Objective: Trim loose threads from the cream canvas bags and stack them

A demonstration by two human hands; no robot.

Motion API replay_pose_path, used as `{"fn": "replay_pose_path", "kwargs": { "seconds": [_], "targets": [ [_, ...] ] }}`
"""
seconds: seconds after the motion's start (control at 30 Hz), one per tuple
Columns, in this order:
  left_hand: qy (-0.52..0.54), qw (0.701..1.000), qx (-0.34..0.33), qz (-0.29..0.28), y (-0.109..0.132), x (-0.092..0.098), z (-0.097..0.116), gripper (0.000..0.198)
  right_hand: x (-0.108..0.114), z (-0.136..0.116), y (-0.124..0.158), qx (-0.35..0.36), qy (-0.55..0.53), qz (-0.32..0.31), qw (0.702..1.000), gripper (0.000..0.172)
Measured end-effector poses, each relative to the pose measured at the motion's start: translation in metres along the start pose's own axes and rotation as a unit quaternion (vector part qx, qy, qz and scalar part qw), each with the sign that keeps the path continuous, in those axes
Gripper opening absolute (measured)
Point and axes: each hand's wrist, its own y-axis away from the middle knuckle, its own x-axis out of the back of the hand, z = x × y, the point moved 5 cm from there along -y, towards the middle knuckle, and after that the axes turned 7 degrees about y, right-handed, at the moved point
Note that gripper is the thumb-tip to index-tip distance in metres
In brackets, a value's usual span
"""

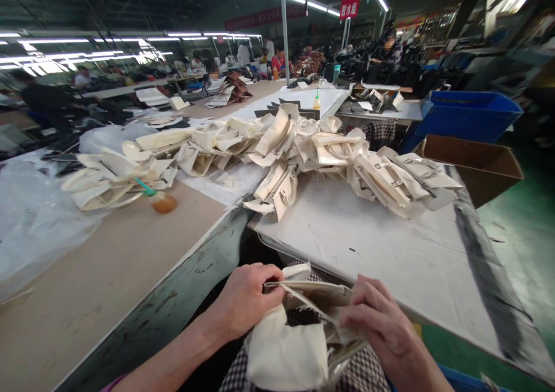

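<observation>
A cream fabric bag piece [288,351] with frayed edges rests over my lap, on checked cloth [234,374]. My left hand [254,291] pinches the left end of its upper edge between thumb and fingers. On the other side, my right hand [377,311] is closed on the right end of the same piece, its fingertips partly hidden by the fabric. Between the hands the piece gapes, showing a greyish inner side. A pale strap-like loop [297,272] sticks up beside my left hand.
Similar cream bag pieces [329,149] lie heaped across the tables ahead. A glue bottle [163,202] with a green nozzle lies on the brown tabletop [130,276] at left, near clear plastic sheeting [39,224]. At right stand a cardboard box [472,161] and a blue bin [470,114].
</observation>
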Motion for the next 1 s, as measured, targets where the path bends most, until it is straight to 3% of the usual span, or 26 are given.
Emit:
{"fn": "replay_pose_path", "kwargs": {
  "seconds": [0.07,0.23,0.4,0.67,0.87,1.0],
  "targets": [
    [0.012,0.999,0.014,-0.029,0.0,0.001,0.002,0.017,0.002,0.005,0.002,-0.008,0.002,0.033,0.999,0.03],
    [0.069,0.994,-0.007,-0.087,-0.001,0.001,0.011,0.02,0.009,0.007,0.011,-0.107,0.105,0.203,0.968,0.005],
    [0.056,0.995,-0.028,-0.076,-0.008,-0.004,0.007,0.023,0.007,0.0,0.011,-0.156,0.165,0.252,0.941,0.009],
    [0.031,0.994,-0.058,-0.089,-0.011,-0.012,0.005,0.02,0.001,0.005,0.014,-0.194,0.207,0.271,0.92,0.019],
    [0.023,0.992,-0.088,-0.084,-0.01,-0.017,0.007,0.019,0.001,0.016,0.011,-0.183,0.202,0.186,0.944,0.015],
    [0.024,0.992,-0.094,-0.075,-0.007,-0.016,0.01,0.019,0.003,0.017,0.012,-0.171,0.202,0.167,0.95,0.015]
  ]
}}
